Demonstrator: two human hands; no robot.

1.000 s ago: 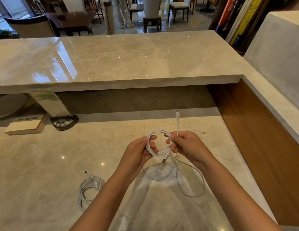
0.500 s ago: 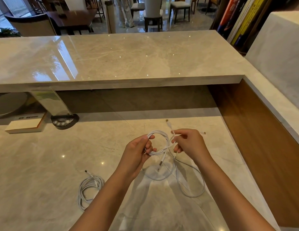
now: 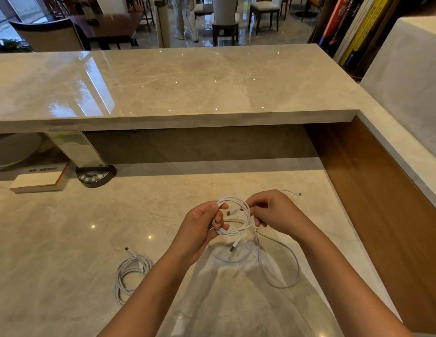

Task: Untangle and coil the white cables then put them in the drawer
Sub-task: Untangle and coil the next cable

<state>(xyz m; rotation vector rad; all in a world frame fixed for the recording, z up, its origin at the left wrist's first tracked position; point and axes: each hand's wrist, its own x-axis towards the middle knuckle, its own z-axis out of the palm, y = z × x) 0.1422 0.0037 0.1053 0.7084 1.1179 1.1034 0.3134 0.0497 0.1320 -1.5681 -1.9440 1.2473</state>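
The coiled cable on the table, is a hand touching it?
No, the coiled cable lies alone on the table, while the left hand and right hand hold another cable farther right.

Lobby reception, marble counter (image 3: 187, 76), dining chairs (image 3: 263, 10)

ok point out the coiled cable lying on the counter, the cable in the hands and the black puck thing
coiled cable (image 3: 131, 273), head view, middle of the bundle
held cable (image 3: 246, 210), head view, upper right of the loop
black puck (image 3: 96, 176), head view, buttoned top

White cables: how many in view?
2. One cable held between the left hand and right hand; one coiled cable on the counter. Tangle may hide more.
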